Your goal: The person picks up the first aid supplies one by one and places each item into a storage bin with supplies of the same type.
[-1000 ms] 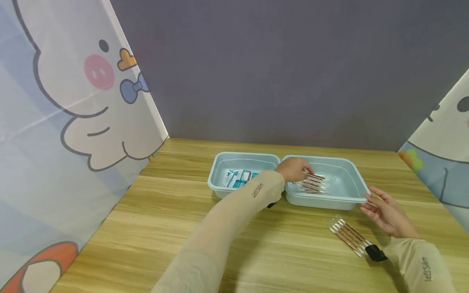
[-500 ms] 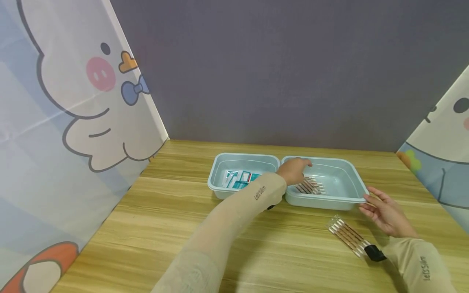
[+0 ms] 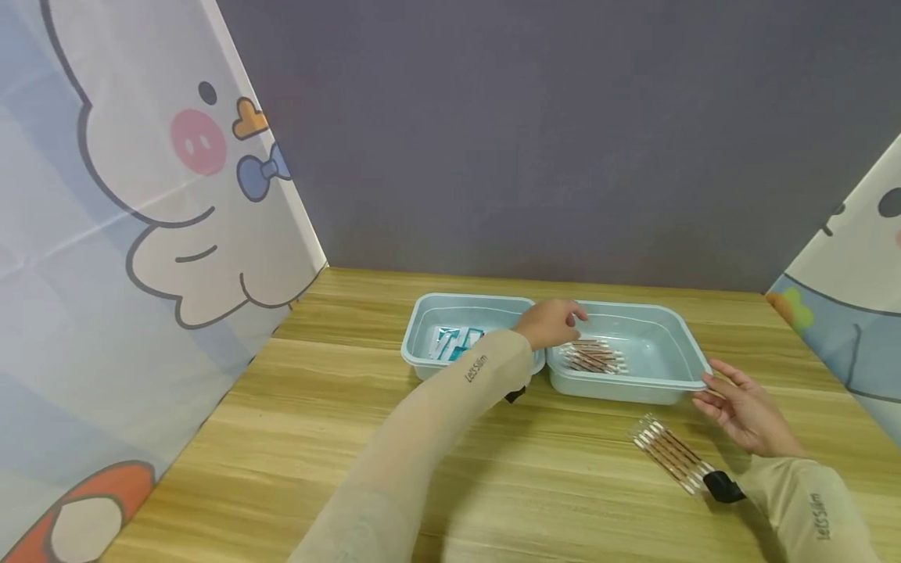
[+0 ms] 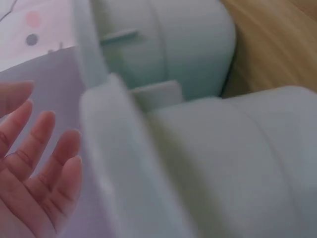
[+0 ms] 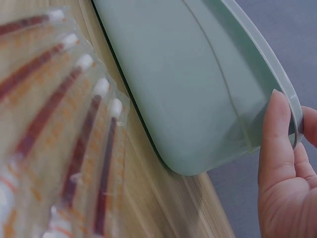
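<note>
My left hand (image 3: 549,322) hovers above the place where two pale blue plastic bins meet, holding nothing; the left wrist view shows its fingers (image 4: 39,153) loosely bent and apart from the bin rims. In the right bin (image 3: 662,348), packs of brown-stemmed cotton swabs (image 3: 594,358) lie piled at the left end. My right hand (image 3: 749,414) pinches that bin's front right corner, thumb (image 5: 277,134) on one side of the rim and fingers on the other. Closer to me, another clear pack of cotton swabs (image 3: 669,453) lies on the table beside the right wrist.
The left bin (image 3: 468,299) holds several small teal and white packets (image 3: 450,344), partly covered by my left forearm. Both bins stand side by side on a wood-grain table (image 3: 338,391). A grey panel (image 3: 535,141) rises behind, with printed cartoon sheets (image 3: 162,258) at the sides.
My left hand has let go of a swab pack in the right bin, leaving it on the pile, and has drawn back to the left. The right hand stays at the bin's corner.
</note>
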A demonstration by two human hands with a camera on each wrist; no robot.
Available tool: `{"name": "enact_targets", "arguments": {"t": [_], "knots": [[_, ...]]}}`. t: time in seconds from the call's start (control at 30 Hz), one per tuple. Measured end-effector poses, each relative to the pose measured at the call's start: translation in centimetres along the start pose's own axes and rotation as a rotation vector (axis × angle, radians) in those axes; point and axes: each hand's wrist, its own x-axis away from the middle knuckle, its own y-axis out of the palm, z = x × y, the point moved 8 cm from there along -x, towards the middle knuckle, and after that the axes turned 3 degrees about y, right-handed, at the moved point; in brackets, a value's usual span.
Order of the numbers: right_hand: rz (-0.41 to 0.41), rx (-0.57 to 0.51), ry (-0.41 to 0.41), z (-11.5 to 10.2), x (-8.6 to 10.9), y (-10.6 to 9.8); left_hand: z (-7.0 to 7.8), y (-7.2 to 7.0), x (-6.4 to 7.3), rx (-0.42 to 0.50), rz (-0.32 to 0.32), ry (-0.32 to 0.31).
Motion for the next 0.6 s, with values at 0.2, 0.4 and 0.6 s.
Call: {"name": "enact_targets", "arguments": {"t": [0.2, 0.4, 0.6], "knots": [[0.005, 0.047, 0.022, 0.3, 0.3, -0.2, -1.2, -1.9, 2.1, 0.187, 0.031, 0.031], [0.044, 0.190, 0.009, -0.4, 0.4, -0.5, -4.2, -5.3, 5.3, 0.331, 0.116, 0.034], [0.126, 0.383, 0.039, -1.3, 0.6, -1.1, -8.9, -8.7, 9.1, 0.475, 0.313, -0.058]]}}
